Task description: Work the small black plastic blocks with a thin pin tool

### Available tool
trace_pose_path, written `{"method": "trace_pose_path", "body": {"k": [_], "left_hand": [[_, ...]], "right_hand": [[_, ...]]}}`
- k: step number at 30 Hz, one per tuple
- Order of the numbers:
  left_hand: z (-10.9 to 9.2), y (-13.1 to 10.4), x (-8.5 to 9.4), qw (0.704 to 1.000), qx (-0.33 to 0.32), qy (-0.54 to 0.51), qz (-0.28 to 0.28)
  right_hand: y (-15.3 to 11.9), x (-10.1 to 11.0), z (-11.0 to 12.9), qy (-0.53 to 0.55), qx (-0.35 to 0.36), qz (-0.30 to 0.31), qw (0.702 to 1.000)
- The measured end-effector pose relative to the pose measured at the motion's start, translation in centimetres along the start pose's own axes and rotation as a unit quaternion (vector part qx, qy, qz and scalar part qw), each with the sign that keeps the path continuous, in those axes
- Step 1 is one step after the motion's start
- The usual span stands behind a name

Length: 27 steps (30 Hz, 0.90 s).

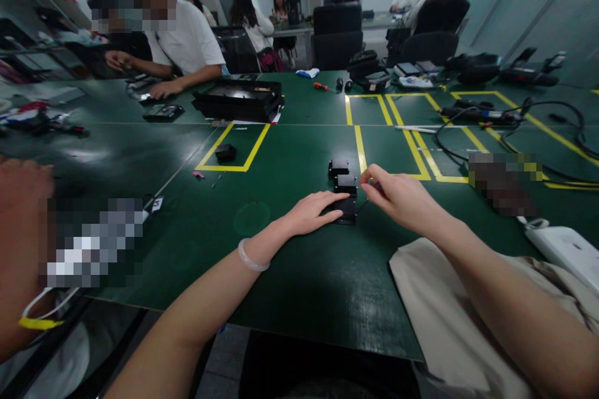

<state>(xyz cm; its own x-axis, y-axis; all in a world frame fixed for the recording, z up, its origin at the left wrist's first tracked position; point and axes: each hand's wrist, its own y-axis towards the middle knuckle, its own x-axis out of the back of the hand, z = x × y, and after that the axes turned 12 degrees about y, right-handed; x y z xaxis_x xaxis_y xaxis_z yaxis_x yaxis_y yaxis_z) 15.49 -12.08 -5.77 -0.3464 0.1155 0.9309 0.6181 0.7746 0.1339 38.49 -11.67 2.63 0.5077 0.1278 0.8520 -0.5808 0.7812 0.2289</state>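
Three small black boxes stand in a column on the green table (299, 274) in front of me: a far box (339, 166), a middle box (346, 183) and a near box (347, 209). My left hand (311, 212), with a pale bracelet at the wrist, holds the near box between its thumb and outstretched fingers, covering its left part. Just right of the boxes, my right hand (386, 189) is closed in a pinch. A thin dark line shows below its fingertips; what they pinch is too small and hidden to name.
Another black box (225, 153) sits inside yellow tape at left, before a black tray (238, 100). Cables and a black tool (482, 113) lie at right, near a white power strip (566, 252) and beige cloth (430, 287). A co-worker's arm (21, 224) is at left.
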Motion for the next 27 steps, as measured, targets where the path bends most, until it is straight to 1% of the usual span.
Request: {"method": "trace_pose_path", "body": {"k": [5, 11, 18, 27], "left_hand": [[0.0, 0.01, 0.0, 1.0, 0.0, 0.0, -0.002], [-0.06, -0.06, 0.1, 1.0, 0.005, -0.003, 0.003], [0.12, 0.04, -0.12, 1.0, 0.0, 0.001, 0.0], [0.15, -0.05, -0.15, 1.0, 0.001, 0.001, -0.003]], "right_hand": [[0.0, 0.1, 0.16, 0.018, 0.015, 0.004, 1.0], [0.04, -0.1, 0.08, 0.01, 0.01, -0.001, 1.0], [0.0, -0.15, 0.18, 0.036, 0.015, 0.005, 0.999], [-0.05, 0.11, 0.42, 0.022, 0.0, -0.005, 1.0]]}}
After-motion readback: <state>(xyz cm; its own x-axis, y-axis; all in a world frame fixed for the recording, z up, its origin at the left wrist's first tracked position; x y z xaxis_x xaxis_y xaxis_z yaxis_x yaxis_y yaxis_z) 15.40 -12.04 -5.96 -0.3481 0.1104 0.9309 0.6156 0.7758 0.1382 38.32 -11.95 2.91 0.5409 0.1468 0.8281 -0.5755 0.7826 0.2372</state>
